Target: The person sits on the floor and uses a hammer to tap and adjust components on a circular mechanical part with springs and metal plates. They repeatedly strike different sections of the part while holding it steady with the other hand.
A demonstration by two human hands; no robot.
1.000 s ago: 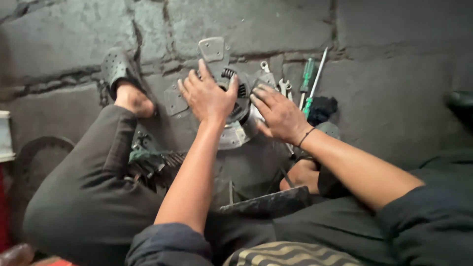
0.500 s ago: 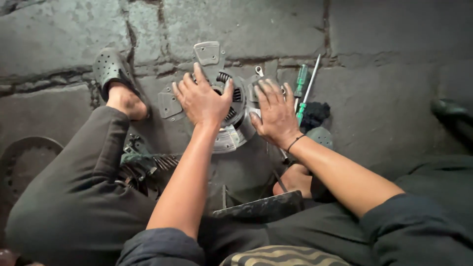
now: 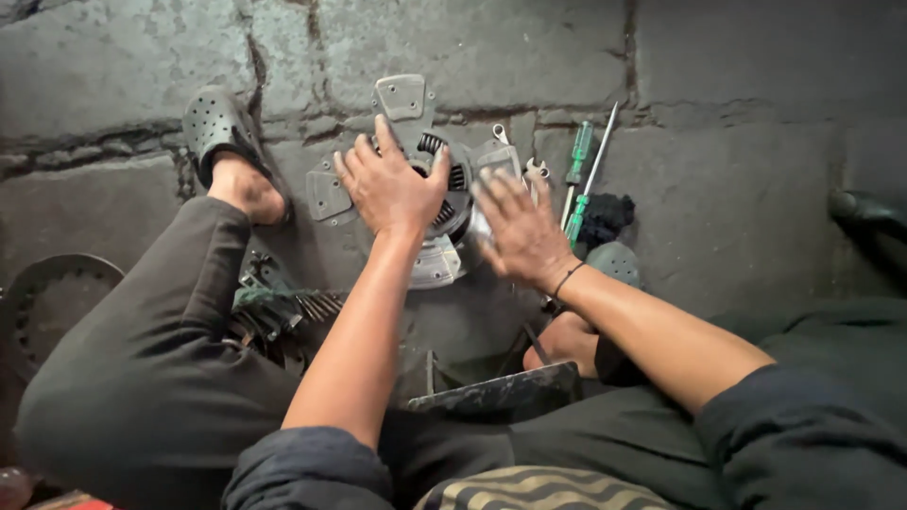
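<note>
A metal clutch disc (image 3: 404,97) with grey paddle-shaped pads and coil springs lies flat on the stone floor between my legs. My left hand (image 3: 389,184) presses palm-down on its hub, fingers spread. Blurred by motion, my right hand (image 3: 521,231) rests flat on the disc's right side, with a dark band on the wrist. Neither hand closes around anything. Much of the disc is hidden under both hands.
Two green-handled screwdrivers (image 3: 578,151) and a spanner (image 3: 536,170) lie right of the disc, beside a black rag (image 3: 605,217). My left foot wears a black clog (image 3: 219,127). Loose metal parts (image 3: 279,307) sit under my left knee; a round plate (image 3: 52,297) lies far left.
Both hands stay on the disc. My right hand has shifted a little down and is blurred by motion; the left hand has slid toward the hub. The view has moved slightly.
</note>
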